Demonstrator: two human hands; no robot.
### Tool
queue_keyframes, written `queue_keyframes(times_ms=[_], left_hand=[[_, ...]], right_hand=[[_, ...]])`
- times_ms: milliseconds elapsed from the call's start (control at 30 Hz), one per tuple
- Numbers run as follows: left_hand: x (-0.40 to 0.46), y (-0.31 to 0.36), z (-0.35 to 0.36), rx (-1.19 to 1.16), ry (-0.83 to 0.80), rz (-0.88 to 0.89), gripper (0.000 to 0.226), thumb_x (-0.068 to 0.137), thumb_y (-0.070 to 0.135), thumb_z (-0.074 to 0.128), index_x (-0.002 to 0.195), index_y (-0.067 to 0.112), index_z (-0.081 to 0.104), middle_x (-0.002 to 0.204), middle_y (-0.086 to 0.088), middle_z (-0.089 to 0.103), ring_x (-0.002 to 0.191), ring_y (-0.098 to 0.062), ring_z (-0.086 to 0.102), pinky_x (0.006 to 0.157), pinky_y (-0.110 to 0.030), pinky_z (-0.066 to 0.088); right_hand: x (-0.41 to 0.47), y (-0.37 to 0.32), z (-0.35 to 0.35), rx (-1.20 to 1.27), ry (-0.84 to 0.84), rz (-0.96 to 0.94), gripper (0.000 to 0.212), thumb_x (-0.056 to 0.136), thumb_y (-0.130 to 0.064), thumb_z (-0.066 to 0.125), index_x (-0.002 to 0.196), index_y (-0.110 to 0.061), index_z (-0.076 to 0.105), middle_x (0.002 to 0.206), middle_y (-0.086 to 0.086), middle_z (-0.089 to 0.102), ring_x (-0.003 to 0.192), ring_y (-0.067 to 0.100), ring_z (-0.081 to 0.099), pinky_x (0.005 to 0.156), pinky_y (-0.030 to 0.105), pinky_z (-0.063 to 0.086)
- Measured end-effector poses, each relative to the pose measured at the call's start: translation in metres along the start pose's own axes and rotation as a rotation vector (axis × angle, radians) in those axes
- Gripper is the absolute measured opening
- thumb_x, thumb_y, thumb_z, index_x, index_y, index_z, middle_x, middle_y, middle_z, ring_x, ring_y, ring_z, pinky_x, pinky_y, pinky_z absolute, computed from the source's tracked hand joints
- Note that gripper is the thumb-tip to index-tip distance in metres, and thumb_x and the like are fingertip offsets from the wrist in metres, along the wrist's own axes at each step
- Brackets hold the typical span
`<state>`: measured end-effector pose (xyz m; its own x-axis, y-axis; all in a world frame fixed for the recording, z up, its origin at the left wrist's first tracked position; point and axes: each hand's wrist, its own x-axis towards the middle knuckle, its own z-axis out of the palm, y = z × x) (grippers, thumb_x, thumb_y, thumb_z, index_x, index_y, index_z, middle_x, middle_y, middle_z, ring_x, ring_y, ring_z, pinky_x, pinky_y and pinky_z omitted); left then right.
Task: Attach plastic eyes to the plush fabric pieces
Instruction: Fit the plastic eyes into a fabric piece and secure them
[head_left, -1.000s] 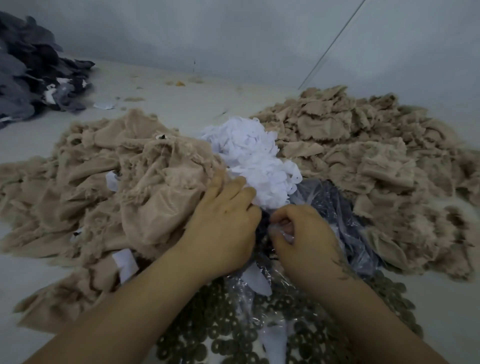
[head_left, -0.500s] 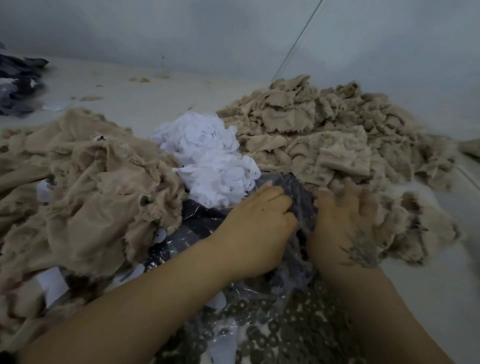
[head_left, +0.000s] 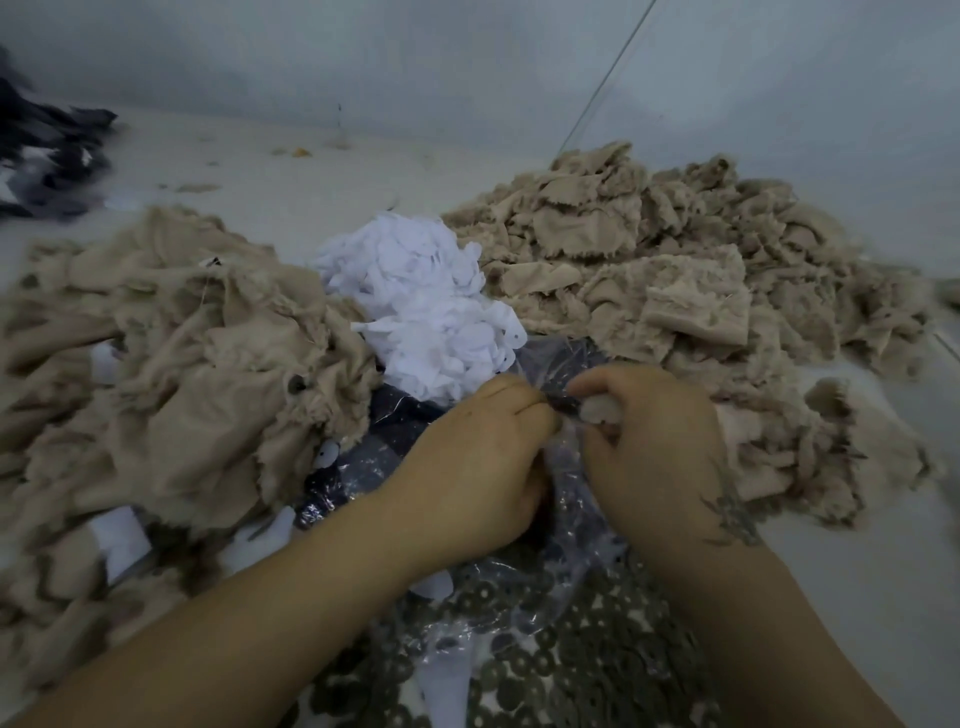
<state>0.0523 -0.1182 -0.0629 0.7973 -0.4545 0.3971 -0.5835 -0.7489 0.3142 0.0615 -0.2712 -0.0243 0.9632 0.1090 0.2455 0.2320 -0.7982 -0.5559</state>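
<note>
My right hand (head_left: 652, 447) grips a small beige plush piece (head_left: 602, 410) over a clear plastic bag (head_left: 550, 364) of dark parts. My left hand (head_left: 467, 462) meets it, its fingertips pinching a small dark plastic eye (head_left: 563, 402) against the piece. A heap of beige plush pieces (head_left: 675, 291) lies to the right. Another beige heap (head_left: 171, 364) lies to the left, with a dark eye (head_left: 296, 385) showing on one piece. White fabric cutouts (head_left: 426, 312) are piled between the heaps.
Dark round washers (head_left: 519, 670) are spread near my forearms. A dark grey fabric pile (head_left: 47, 150) sits far left. The pale work surface (head_left: 270, 182) reaches back to a wall. Bare surface shows at the right (head_left: 883, 545).
My right hand drew back from the right heap with a beige piece. Both hands now meet over the bag, and the left pinches a dark eye at the piece.
</note>
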Motion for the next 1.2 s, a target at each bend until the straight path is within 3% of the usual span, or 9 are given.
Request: queue_keyframes(times_ms=[167,300,467,533,600,767,867,1000,1200], left_hand=[[-0.017,0.005,-0.012,-0.489,0.177,-0.387,0.042,0.076,0.013,0.072,0.106,0.033,0.05,0.089,0.018,0.059,0.084,0.006,0.059,0.062,-0.006,0.041],[-0.023,0.007,-0.015,-0.731,0.303,-0.517,0.036,0.081,-0.008,0.063,0.081,0.028,0.06,0.066,0.023,0.068,0.061,0.009,0.062,0.05,-0.006,0.043],[-0.041,-0.008,-0.022,-0.945,0.501,-0.535,0.022,0.08,-0.004,0.059,0.088,0.012,0.071,0.082,-0.008,0.074,0.079,-0.026,0.072,0.066,-0.036,0.06],[-0.052,-0.015,-0.018,-1.033,0.529,-0.563,0.026,0.081,-0.013,0.06,0.096,0.005,0.072,0.091,-0.012,0.075,0.087,-0.029,0.072,0.072,-0.036,0.06],[-0.061,-0.02,-0.014,-1.045,0.568,-0.602,0.02,0.079,-0.001,0.07,0.096,0.009,0.074,0.091,-0.008,0.076,0.088,-0.025,0.073,0.073,-0.033,0.06],[-0.062,-0.031,-0.015,-1.313,0.704,-0.68,0.024,0.07,0.006,0.069,0.093,0.0,0.074,0.092,-0.018,0.074,0.088,-0.032,0.073,0.073,-0.037,0.057],[-0.064,-0.033,-0.019,-1.435,0.716,-0.663,0.019,0.074,0.002,0.065,0.09,-0.005,0.073,0.089,-0.023,0.072,0.085,-0.036,0.072,0.072,-0.038,0.057],[-0.071,-0.036,-0.024,-1.498,0.591,-0.787,0.021,0.078,0.003,0.066,0.096,-0.004,0.073,0.097,-0.025,0.072,0.087,-0.036,0.072,0.072,-0.042,0.06],[-0.076,-0.042,-0.032,-1.5,0.519,-0.834,0.021,0.086,0.003,0.062,0.103,-0.006,0.07,0.107,-0.028,0.069,0.1,-0.043,0.068,0.087,-0.053,0.056]], right_hand=[[-0.027,-0.025,0.012,0.33,0.09,-0.153,0.021,0.084,-0.009,0.073,0.094,-0.028,0.073,0.086,-0.013,0.071,0.076,-0.002,0.065,0.065,0.008,0.049],[-0.034,-0.037,0.018,0.682,-0.069,-0.138,0.021,0.087,-0.004,0.072,0.095,-0.023,0.074,0.095,-0.008,0.075,0.09,0.011,0.072,0.08,0.041,0.061],[-0.033,-0.035,0.034,0.341,-0.014,-0.217,0.046,0.081,-0.007,0.075,0.117,-0.033,0.062,0.133,-0.013,0.048,0.11,-0.014,0.05,0.086,0.01,0.049],[-0.029,-0.03,0.041,0.147,-0.09,-0.173,0.045,0.082,-0.022,0.075,0.124,-0.032,0.061,0.119,-0.016,0.053,0.105,-0.004,0.052,0.085,0.017,0.048],[-0.027,-0.031,0.046,0.153,-0.111,-0.119,0.013,0.084,-0.033,0.073,0.094,-0.029,0.068,0.083,-0.018,0.061,0.073,0.0,0.058,0.064,0.02,0.049],[-0.025,-0.031,0.053,0.28,-0.165,-0.035,0.037,0.092,-0.036,0.065,0.061,-0.017,0.056,0.04,-0.012,0.045,0.037,0.005,0.04,0.048,0.024,0.032],[-0.03,-0.034,0.052,0.41,-0.268,0.054,0.039,0.092,-0.038,0.064,0.073,-0.005,0.056,0.053,-0.005,0.053,0.048,0.005,0.046,0.05,0.027,0.04],[-0.03,-0.04,0.051,0.963,-0.358,0.372,0.019,0.097,-0.021,0.062,0.102,-0.004,0.069,0.098,0.018,0.075,0.094,0.038,0.072,0.085,0.054,0.058],[-0.026,-0.039,0.049,1.154,-0.275,0.601,0.03,0.101,-0.027,0.055,0.115,-0.005,0.07,0.108,0.016,0.075,0.098,0.034,0.073,0.091,0.051,0.056]])
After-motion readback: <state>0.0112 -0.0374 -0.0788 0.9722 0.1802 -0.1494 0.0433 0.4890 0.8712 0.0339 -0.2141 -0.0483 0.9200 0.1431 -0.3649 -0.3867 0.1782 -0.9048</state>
